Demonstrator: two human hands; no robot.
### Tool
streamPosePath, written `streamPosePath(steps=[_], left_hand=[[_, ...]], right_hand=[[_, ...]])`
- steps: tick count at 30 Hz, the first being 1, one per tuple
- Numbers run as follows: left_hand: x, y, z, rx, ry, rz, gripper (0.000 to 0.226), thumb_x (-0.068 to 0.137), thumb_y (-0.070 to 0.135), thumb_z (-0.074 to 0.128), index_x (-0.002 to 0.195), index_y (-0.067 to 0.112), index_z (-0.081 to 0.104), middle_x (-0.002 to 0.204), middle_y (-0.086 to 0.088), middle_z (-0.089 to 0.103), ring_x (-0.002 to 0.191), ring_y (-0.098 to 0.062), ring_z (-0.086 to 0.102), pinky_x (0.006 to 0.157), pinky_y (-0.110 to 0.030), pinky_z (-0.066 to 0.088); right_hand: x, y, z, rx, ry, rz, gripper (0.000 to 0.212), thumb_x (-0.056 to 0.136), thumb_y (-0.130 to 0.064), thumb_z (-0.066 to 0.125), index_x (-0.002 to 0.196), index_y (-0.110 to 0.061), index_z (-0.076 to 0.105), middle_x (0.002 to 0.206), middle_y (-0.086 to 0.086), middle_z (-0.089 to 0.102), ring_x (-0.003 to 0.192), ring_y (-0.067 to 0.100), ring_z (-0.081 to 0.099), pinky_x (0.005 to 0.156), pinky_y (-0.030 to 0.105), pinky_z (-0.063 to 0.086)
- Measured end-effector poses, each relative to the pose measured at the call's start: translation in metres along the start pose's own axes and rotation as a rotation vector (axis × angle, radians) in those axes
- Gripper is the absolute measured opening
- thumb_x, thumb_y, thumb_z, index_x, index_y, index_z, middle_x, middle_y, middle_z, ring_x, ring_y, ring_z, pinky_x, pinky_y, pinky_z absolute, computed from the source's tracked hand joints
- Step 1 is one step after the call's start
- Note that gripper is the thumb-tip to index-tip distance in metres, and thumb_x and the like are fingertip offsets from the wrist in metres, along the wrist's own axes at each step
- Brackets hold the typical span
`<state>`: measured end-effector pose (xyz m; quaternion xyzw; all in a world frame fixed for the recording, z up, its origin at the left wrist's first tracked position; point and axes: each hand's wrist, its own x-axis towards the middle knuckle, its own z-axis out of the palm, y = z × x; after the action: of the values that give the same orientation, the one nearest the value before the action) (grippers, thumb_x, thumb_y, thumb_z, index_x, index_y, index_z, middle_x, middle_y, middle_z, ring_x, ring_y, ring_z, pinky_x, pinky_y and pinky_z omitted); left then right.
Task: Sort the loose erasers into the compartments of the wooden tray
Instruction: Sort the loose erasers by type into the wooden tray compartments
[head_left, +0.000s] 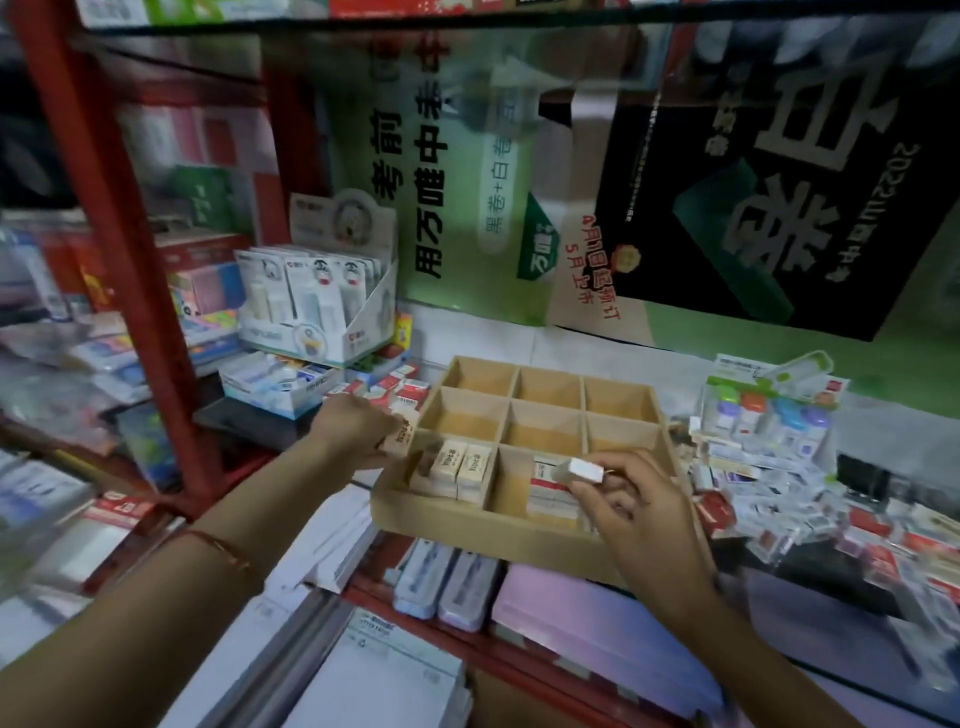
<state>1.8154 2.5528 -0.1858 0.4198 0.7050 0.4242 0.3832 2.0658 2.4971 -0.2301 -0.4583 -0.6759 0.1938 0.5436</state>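
A wooden tray (457, 512) with nine compartments lies on the shelf. Its near-left compartment holds several cream erasers (462, 465). Red-and-white erasers (551, 493) fill part of the near-middle one. My left hand (353, 431) grips a cream eraser (399, 436) at the tray's left rim. Over the near-middle compartment, my right hand (634, 501) holds a white eraser (582, 472). Loose red-and-white erasers (400, 392) lie left of the tray, and a larger heap of loose erasers (810, 504) lies to its right.
A display box of correction tapes (317, 306) stands back left beside a red shelf post (130, 249). Packaged sharpeners (769, 410) sit back right. Pencil cases (441, 582) and paper stacks lie in front of the tray. Posters hang behind.
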Motion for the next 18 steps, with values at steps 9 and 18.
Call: streamPosePath(steps=[9, 18], left_hand=[[0.016, -0.009, 0.040, 0.528, 0.143, 0.282, 0.020, 0.089, 0.013, 0.054, 0.105, 0.002, 0.061, 0.107, -0.015, 0.063, 0.101, -0.030, 0.059, 0.079, -0.034, 0.049], [0.018, -0.019, 0.039, 0.983, 0.154, 0.441, 0.033, 0.092, 0.031, 0.053, 0.115, 0.009, 0.060, 0.129, -0.013, 0.048, 0.124, -0.029, 0.036, 0.095, -0.036, 0.037]], right_hand=[[0.018, 0.004, 0.019, 0.044, -0.032, 0.099, 0.026, 0.080, -0.007, 0.068, 0.084, -0.031, 0.059, 0.093, 0.009, 0.067, 0.078, 0.016, 0.067, 0.070, 0.030, 0.056], [0.039, -0.020, 0.055, 0.069, -0.111, 0.045, 0.024, 0.082, -0.005, 0.067, 0.085, -0.028, 0.059, 0.075, -0.010, 0.062, 0.062, -0.003, 0.058, 0.060, 0.013, 0.048]])
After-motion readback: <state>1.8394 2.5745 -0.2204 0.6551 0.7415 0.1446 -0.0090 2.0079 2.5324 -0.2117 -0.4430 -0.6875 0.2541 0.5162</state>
